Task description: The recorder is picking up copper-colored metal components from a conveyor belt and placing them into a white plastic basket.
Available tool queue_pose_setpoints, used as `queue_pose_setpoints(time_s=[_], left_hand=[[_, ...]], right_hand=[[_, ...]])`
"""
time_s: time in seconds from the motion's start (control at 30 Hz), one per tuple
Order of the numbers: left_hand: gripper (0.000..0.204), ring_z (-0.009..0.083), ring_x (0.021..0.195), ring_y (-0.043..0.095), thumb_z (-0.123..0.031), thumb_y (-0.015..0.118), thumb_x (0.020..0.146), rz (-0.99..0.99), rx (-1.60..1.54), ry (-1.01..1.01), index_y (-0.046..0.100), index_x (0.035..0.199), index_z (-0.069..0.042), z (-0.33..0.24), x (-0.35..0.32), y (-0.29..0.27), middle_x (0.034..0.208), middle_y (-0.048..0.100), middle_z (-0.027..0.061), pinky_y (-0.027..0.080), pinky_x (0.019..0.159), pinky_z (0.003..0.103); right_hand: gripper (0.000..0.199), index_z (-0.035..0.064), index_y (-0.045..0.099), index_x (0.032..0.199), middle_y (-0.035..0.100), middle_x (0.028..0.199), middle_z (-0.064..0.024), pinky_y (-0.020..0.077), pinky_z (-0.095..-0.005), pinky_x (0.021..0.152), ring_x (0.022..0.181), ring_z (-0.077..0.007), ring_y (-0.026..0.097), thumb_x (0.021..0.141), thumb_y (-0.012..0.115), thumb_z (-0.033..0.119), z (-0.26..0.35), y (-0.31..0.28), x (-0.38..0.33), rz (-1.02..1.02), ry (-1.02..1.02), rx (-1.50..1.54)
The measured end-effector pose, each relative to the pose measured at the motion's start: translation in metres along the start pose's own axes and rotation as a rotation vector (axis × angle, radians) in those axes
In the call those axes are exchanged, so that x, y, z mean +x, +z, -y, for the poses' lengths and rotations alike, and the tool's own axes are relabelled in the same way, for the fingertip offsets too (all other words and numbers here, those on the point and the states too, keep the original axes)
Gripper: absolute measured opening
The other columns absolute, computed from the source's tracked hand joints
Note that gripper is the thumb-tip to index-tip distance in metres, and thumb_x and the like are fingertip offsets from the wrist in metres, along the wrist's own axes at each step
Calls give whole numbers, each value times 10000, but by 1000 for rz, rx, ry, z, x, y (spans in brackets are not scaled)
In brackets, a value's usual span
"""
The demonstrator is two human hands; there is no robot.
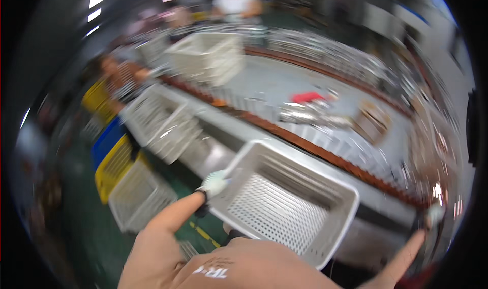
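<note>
My left hand [213,183], in a white glove, grips the near-left corner of an empty white perforated plastic crate [284,202] that is tilted over the edge of the grey workbench [284,83]. My right hand [432,217], also gloved, is far to the right at the bench edge, apart from the crate; motion blur hides its fingers. The whole picture is smeared by movement.
Several white crates [162,119] stand along the bench to the left, a larger one [208,55] further back. Blue and yellow crates [112,157] and a white one [137,197] sit on the green floor. Metal parts [310,111] lie mid-bench. Other people work at the far side.
</note>
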State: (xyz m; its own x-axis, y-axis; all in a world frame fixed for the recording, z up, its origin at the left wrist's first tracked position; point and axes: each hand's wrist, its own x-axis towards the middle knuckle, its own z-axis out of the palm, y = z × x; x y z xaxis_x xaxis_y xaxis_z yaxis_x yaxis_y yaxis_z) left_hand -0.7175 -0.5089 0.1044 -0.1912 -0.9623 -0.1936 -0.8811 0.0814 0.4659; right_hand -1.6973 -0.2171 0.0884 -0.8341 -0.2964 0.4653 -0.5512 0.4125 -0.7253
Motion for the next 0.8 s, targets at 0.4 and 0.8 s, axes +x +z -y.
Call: queue_pose_setpoints(time_s=[0.4, 0.8], left_hand=[[223, 164, 743, 638, -132, 712, 913, -53, -198, -12, 713, 1062, 35, 48, 39, 43, 886, 735, 88, 538, 708, 345], [233, 140, 763, 632, -48, 670, 935, 11, -397, -79, 692, 1152, 34, 60, 35, 44, 950, 732, 70, 537, 706, 309]], right_hand=[[401, 44, 602, 1363, 669, 1259, -151, 520, -449, 976, 1149, -321, 645, 1062, 417, 234, 44, 3, -13, -335, 649, 900], [459, 27, 609, 1365, 627, 1381, -229, 491, -455, 1060, 1267, -368, 613, 1080, 371, 297, 19, 70, 45, 71, 693, 639]])
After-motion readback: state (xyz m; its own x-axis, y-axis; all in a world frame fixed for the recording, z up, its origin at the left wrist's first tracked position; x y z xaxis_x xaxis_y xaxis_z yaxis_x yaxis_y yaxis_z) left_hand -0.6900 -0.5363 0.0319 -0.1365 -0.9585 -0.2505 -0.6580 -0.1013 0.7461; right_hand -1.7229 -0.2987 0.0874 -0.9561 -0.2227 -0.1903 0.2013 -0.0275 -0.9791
